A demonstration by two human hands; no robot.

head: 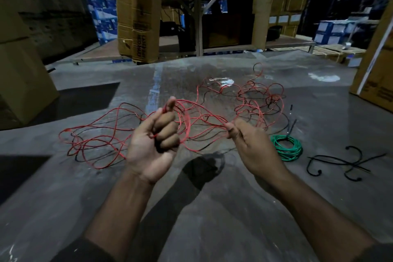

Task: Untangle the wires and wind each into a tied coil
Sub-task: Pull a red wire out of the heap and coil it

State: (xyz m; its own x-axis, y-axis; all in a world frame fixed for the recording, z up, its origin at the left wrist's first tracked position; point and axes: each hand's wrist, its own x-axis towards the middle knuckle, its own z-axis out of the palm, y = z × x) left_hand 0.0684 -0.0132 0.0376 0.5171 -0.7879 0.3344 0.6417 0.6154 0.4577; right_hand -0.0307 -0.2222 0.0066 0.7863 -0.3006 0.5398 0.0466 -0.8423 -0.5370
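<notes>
Printed black lettering runs vertically down the tall cardboard carton (138, 13) at upper centre-left of the frame; too blurred and dim to read. Blue boxes (104, 15) behind it and white labels on boxes (327, 27) at upper right: likewise illegible.

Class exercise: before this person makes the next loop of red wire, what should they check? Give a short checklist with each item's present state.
1. Left hand holds the gathered red wire loops: ok.
2. Right hand pinches the feeding strand: ok.
3. Red wire free of the black wire: not ok, they cross in the pile on the floor.
4. Green coil finished and lying aside: wound, ok; tie cannot tell.
5. Black ties within reach on the floor at right: probably ok.
6. Free end of the red wire located: cannot tell.
</notes>
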